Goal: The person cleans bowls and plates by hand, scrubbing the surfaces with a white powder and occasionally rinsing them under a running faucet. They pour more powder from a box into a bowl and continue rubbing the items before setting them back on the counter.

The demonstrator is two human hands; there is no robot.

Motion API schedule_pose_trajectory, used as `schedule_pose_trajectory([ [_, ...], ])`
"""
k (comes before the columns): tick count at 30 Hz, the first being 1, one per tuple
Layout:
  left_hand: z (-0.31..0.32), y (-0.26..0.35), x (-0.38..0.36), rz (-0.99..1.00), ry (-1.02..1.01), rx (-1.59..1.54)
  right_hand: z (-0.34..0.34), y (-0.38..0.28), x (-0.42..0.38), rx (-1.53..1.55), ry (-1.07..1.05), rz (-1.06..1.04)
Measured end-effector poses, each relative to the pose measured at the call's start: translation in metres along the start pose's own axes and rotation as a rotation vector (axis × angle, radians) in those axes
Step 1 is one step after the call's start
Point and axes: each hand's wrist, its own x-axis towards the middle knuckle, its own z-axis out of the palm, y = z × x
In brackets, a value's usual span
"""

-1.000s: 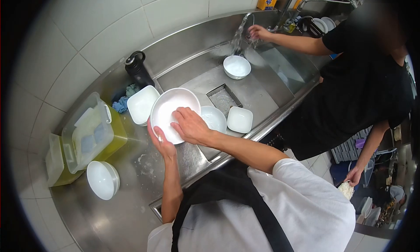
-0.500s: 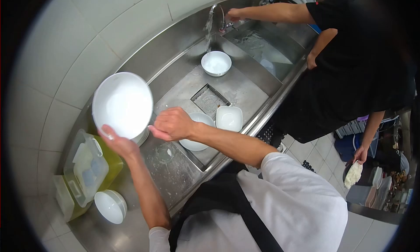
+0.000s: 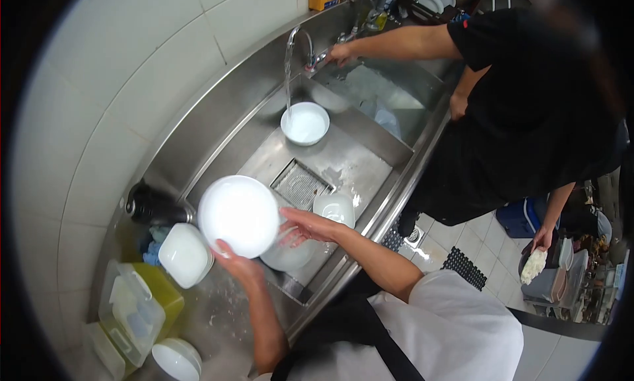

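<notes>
My left hand point(image 3: 239, 265) grips the lower rim of a large white bowl point(image 3: 238, 214), held tilted over the near end of the steel sink point(image 3: 356, 159). My right hand point(image 3: 305, 226) hovers just right of that bowl, fingers spread and empty, above a round white bowl point(image 3: 288, 256) and a square white bowl point(image 3: 335, 207) lying in the sink. A square white dish point(image 3: 183, 255) sits on the counter left of my left hand.
Another person in black stands at the right, one hand point(image 3: 339, 52) on the running tap point(image 3: 297, 37); water falls into a white bowl point(image 3: 304, 123). A drain grate point(image 3: 300, 183), black bottle point(image 3: 153, 209), yellow-green tub point(image 3: 135, 310) and a bowl point(image 3: 174, 358) are nearby.
My left hand brought the large bowl down and right, from high by the wall to over the sink. My right hand opened and dropped toward the bowls in the sink.
</notes>
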Motion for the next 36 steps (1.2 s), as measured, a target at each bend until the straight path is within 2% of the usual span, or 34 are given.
schedule_pose_trajectory([
  [1, 0.013, -0.021, -0.005, -0.125, -0.028, -0.007, -0.009, -0.012, -0.004, 0.043, -0.099, 0.053],
  [2, 0.027, -0.041, -0.006, -0.251, -0.058, -0.011, -0.026, -0.014, 0.001, 0.035, -0.089, 0.051],
  [4, 0.065, -0.079, 0.002, -0.332, -0.292, 0.060, -0.081, -0.010, 0.025, -0.008, 0.075, -0.021],
  [5, 0.094, -0.071, 0.011, -0.493, -0.378, 0.077, -0.113, -0.023, 0.035, 0.052, 0.108, 0.058],
  [6, 0.113, -0.088, 0.031, -0.616, -0.486, 0.012, -0.128, -0.046, 0.037, 0.073, 0.212, 0.024],
  [9, 0.157, -0.130, 0.082, -0.659, -0.575, -0.047, -0.190, -0.094, 0.085, 0.154, 0.285, 0.067],
  [11, 0.174, -0.162, 0.112, -0.686, -0.641, 0.299, -0.212, -0.118, 0.124, 0.253, 0.398, -0.091],
  [12, 0.181, -0.178, 0.123, -0.682, -0.632, 0.305, -0.216, -0.128, 0.141, 0.255, 0.388, -0.087],
  [14, 0.192, -0.212, 0.134, -0.749, -0.646, 0.695, -0.217, -0.141, 0.166, 0.222, 0.487, -0.178],
  [16, 0.201, -0.243, 0.138, -0.766, -0.612, 0.685, -0.218, -0.148, 0.182, 0.271, 0.449, -0.168],
  [18, 0.211, -0.268, 0.143, -0.884, -0.577, 0.571, -0.221, -0.151, 0.192, 0.321, 0.331, -0.117],
  [20, 0.225, -0.290, 0.148, -0.923, -0.514, 0.506, -0.225, -0.158, 0.193, 0.325, 0.310, -0.113],
  [22, 0.235, -0.309, 0.160, -0.917, -0.518, 0.553, -0.227, -0.167, 0.192, 0.311, 0.267, -0.104],
  [23, 0.237, -0.315, 0.165, -0.808, -0.546, 0.562, -0.228, -0.172, 0.187, 0.311, 0.268, -0.094],
  [25, 0.229, -0.383, 0.204, -0.410, -0.688, 0.853, -0.233, -0.196, 0.161, -0.031, 0.343, -0.130],
  [27, 0.248, -0.356, 0.215, -0.045, -0.673, 0.782, -0.242, -0.221, 0.124, -0.423, 0.386, -0.202],
  [28, 0.255, -0.352, 0.223, 0.023, -0.631, 0.718, -0.265, -0.226, 0.118, -0.840, 0.471, -0.248],
  [29, 0.266, -0.326, 0.223, -0.154, -0.614, 0.644, -0.280, -0.222, 0.114, -1.260, 0.527, -0.290],
  [30, 0.274, -0.282, 0.217, -0.467, -0.603, 0.540, -0.271, -0.217, 0.106, -1.252, 0.508, -0.259],
  [31, 0.269, -0.267, 0.218, -0.483, -0.679, 0.486, -0.257, -0.232, 0.094, -1.568, 0.521, -0.106],
  [32, 0.260, -0.253, 0.214, -0.502, -0.661, 0.486, -0.248, -0.237, 0.086, -1.878, 0.512, 0.061],
  [33, 0.243, -0.240, 0.207, -0.350, -0.729, 0.607, -0.252, -0.227, 0.086, -1.879, 0.472, 0.074],
  [34, 0.216, -0.229, 0.201, -0.202, -0.789, 0.738, -0.262, -0.213, 0.093, -2.082, 0.400, 0.066],
  [35, 0.182, -0.221, 0.198, -0.198, -0.835, 0.813, -0.267, -0.192, 0.099, -2.271, 0.307, 0.047],
  [36, 0.135, -0.218, 0.189, -0.237, -0.803, 0.845, -0.269, -0.175, 0.105, -2.286, 0.214, 0.141],
])
